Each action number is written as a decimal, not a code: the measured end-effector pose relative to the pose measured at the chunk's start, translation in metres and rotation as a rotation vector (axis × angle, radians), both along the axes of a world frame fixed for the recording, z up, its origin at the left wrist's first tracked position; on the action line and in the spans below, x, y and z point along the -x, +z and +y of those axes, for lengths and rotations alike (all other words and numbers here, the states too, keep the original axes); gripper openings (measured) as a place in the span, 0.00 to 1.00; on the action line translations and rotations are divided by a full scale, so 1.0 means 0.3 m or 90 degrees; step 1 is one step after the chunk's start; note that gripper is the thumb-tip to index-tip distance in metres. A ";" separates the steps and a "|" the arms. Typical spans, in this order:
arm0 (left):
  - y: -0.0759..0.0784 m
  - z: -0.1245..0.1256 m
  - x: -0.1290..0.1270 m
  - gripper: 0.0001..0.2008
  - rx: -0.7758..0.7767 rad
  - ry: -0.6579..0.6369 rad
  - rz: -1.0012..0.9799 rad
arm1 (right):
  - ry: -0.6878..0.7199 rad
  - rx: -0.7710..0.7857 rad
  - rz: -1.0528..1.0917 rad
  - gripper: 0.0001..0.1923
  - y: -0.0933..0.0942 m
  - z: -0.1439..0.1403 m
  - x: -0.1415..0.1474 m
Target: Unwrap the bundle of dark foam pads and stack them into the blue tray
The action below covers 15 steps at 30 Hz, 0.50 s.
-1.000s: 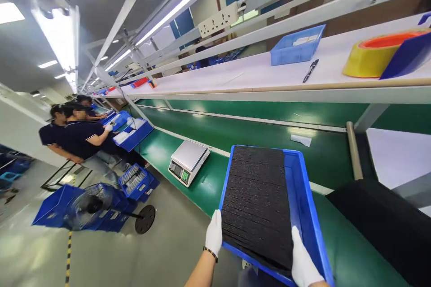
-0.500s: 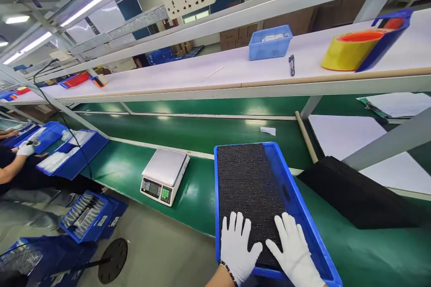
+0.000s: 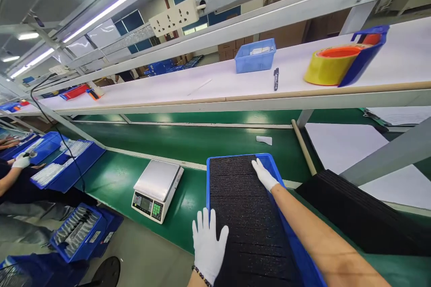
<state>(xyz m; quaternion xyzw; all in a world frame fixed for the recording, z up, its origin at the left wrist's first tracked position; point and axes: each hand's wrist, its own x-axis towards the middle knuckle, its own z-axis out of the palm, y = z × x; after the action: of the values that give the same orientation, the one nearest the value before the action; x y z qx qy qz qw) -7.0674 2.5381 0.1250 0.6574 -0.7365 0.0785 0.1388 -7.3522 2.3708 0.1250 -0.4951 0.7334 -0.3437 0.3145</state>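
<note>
Stack of black foam sheets (image 3: 245, 215) packed in a blue tray (image 3: 273, 171), filling nearly all of it, tray sitting at the near edge of the green bench (image 3: 117, 179) and running away toward the bench's far edge. Left hand (image 3: 207, 244) in a white glove, flat on the near left corner of the foam, fingers spread, pressing rather than gripping; beaded bracelet (image 3: 202, 276) at the wrist. Right hand (image 3: 264, 175), also white-gloved, stretched out to the far right corner of the stack, fingers laid flat along the foam edge right against the tray wall, not closed around anything that can be made out. Bare forearm crossing over the tray's right side.

Just left of the tray, a digital scale (image 3: 156, 188) on the same bench, near its front edge. Right of the tray, a second pile of black foam (image 3: 357, 215) lying loose on the bench. Small white scrap (image 3: 264, 140) on the green belt past the tray's far end. Up on the white shelf (image 3: 202, 87): light blue bin (image 3: 255, 56), black pen (image 3: 276, 78), yellow tape roll (image 3: 328, 65). Far left, a co-worker's gloved hand (image 3: 20, 160) over blue trays (image 3: 63, 168).
</note>
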 end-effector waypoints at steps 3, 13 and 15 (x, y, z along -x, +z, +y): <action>-0.038 0.061 0.007 0.26 0.004 -0.030 -0.015 | -0.005 0.012 0.039 0.40 0.044 0.054 0.021; -0.128 0.224 0.291 0.36 -0.225 -0.532 0.008 | 0.008 -0.050 0.460 0.46 0.126 0.595 0.648; -0.118 0.219 0.319 0.36 -0.302 -0.559 0.000 | 0.058 -0.149 0.494 0.50 0.107 0.638 0.712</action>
<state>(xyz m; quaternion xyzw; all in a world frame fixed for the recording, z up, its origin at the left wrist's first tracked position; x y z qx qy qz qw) -7.1632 2.6039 0.0896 0.2988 -0.9413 -0.1570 0.0057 -7.5657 2.5622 0.1570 -0.5810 0.8090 -0.0312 0.0835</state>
